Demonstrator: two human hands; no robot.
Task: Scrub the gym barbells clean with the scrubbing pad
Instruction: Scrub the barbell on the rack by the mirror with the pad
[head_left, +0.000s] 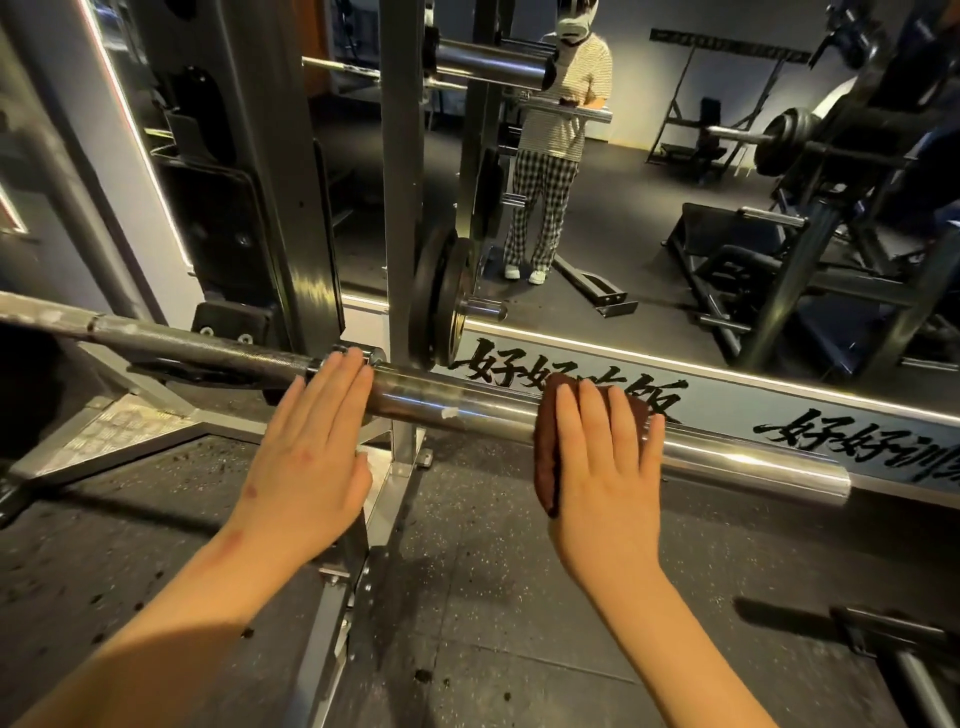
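I see a wall mirror (675, 218) ahead, and in front of it the rack (402, 218) that carries the barbell (467, 410). The bar lies across the rack. Its knurled shaft runs off to the left, and its smooth chrome sleeve juts right past the rack's upright with the end free.

I judge it heavy and fully stiff, so it will not give under pressure. The sleeve may spin on the shaft, though, and the chrome looks slick (a flat palm could skate along it). The surest purchase seems to be at the collar, where shaft meets sleeve, or on the knurling.

The left hand (311, 457) is there now, fingers straight and together, laid flat over the collar and gripping nothing. The right hand (602, 467) lies midway along the sleeve, fingers straight and slightly spread, pressing the pad (545, 457) onto the bar. Whether its thumb hooks underneath I cannot tell.

The pad is dark brown and soft, and it drapes over the sleeve's curve, so it should follow the round. Between the hands a small white spot (449, 413) sits on the chrome, not yet scrubbed off.
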